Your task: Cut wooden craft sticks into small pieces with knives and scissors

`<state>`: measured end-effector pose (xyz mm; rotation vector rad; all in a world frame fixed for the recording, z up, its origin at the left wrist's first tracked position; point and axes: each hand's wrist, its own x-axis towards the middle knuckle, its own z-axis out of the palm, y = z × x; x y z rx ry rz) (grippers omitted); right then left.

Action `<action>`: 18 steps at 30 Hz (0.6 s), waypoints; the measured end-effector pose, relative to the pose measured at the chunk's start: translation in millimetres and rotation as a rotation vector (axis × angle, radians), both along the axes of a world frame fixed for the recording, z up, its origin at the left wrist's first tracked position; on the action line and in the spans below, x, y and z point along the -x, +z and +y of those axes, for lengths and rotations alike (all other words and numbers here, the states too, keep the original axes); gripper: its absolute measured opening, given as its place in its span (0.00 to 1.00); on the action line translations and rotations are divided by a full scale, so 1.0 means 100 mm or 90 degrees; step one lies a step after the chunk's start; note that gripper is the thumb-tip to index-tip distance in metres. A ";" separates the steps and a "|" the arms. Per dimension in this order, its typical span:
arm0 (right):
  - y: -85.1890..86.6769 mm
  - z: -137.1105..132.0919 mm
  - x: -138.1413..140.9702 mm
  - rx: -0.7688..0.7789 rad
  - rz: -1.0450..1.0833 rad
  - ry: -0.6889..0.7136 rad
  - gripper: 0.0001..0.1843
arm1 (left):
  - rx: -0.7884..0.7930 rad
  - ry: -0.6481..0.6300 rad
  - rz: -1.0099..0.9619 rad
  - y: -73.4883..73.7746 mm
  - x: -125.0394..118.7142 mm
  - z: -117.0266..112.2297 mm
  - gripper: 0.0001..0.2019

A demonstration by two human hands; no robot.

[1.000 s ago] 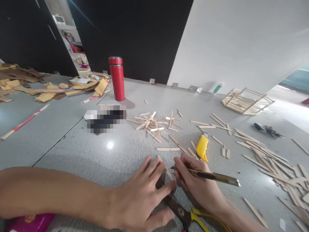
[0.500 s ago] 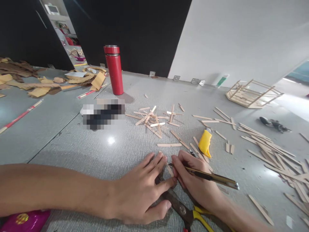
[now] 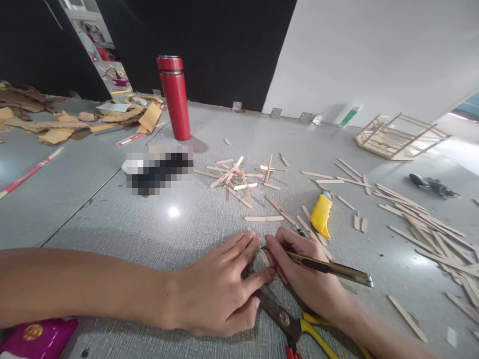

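Note:
My left hand [image 3: 220, 286] lies flat on the grey table, fingers stretched forward and pressing down a wooden craft stick [image 3: 264, 258] whose tip shows between the two hands. My right hand [image 3: 303, 271] is closed in a pen grip on a slim metal utility knife [image 3: 329, 268], its blade end at the stick beside my left fingertips. Yellow-handled scissors [image 3: 290, 324] lie under both hands, blades pointing toward the left hand.
Loose craft sticks [image 3: 239, 182] are scattered ahead and piled at the right [image 3: 430, 224]. A yellow cutter [image 3: 322, 216] lies just beyond my right hand. A red flask [image 3: 172, 97] stands farther back; a stick frame [image 3: 400, 137] sits far right. Cardboard scraps [image 3: 56, 122] lie left.
The view has tilted up slightly. My left thumb has curled in toward the palm. Both hands stay pressed on the stick with the knife at the same spot.

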<state>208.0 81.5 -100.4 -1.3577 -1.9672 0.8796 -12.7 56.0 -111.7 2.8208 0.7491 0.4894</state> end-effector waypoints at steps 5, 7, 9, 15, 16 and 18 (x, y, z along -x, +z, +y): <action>0.00 0.02 0.02 -0.044 -0.038 0.029 0.23 | -0.089 -0.010 0.047 0.04 0.00 0.02 0.28; 0.01 0.02 0.03 -0.058 -0.050 0.042 0.23 | -0.130 -0.025 0.092 0.07 0.00 0.04 0.29; 0.02 0.02 0.04 -0.062 -0.064 0.051 0.22 | -0.159 -0.039 0.129 0.09 0.00 0.05 0.30; 0.03 0.01 0.01 -0.060 -0.090 0.052 0.21 | -0.198 -0.045 0.167 0.13 0.02 0.07 0.33; 0.02 0.01 0.00 -0.055 -0.087 0.052 0.21 | -0.202 -0.044 0.166 0.12 0.02 0.06 0.33; 0.01 0.01 -0.01 -0.048 -0.073 0.044 0.22 | -0.212 -0.045 0.164 0.11 0.02 0.06 0.33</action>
